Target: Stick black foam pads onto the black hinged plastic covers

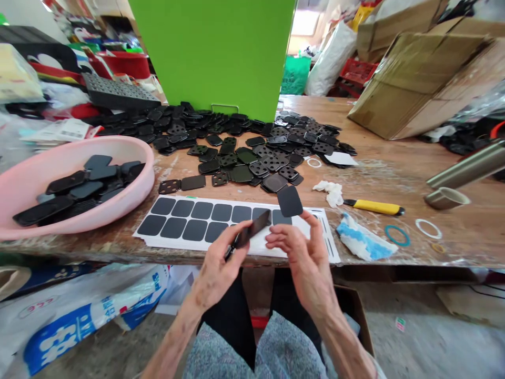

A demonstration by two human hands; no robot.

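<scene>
Head view: the person sits at the wooden surface (pixel 394 173) with both hands raised just off its near edge.

- **Left hand:** the left hand (pixel 219 266) has its grip closed on a black plate (pixel 253 228), pinched at the lower-left end between thumb and fingers.
- **Right hand:** the right hand (pixel 305 258) grips a dark pad (pixel 290 201) by its lower edge, fingertips only.
- **Position:** both pieces hang over the right end of the pad sheet (pixel 177 243), which lies flat on the surface.

**Risks, my read:**
- The pad is held by one edge, so it could curl, fold on itself or cling to a fingertip.
- The plate is pinched at one end and can pivot. If the two meet, the pad may sit skewed or off-centre.
- A slip would drop either piece off the near edge into the lap.

**Orientation:**
- The plate's long axis runs lower-left to upper-right, with the free end pointing at the right hand. It shows nearly edge-on, so I can't tell which face is up.
- The pad stands roughly upright with its flat face to the camera, just above-right of the plate tip. They look apart.

**Around:** a pink basin (pixel 118 210) of dark parts sits on the left. A loose pile of plates (pixel 252 152) lies beyond the sheet, in front of a green panel (pixel 213 52). A yellow knife (pixel 373 207) is on the right.
</scene>
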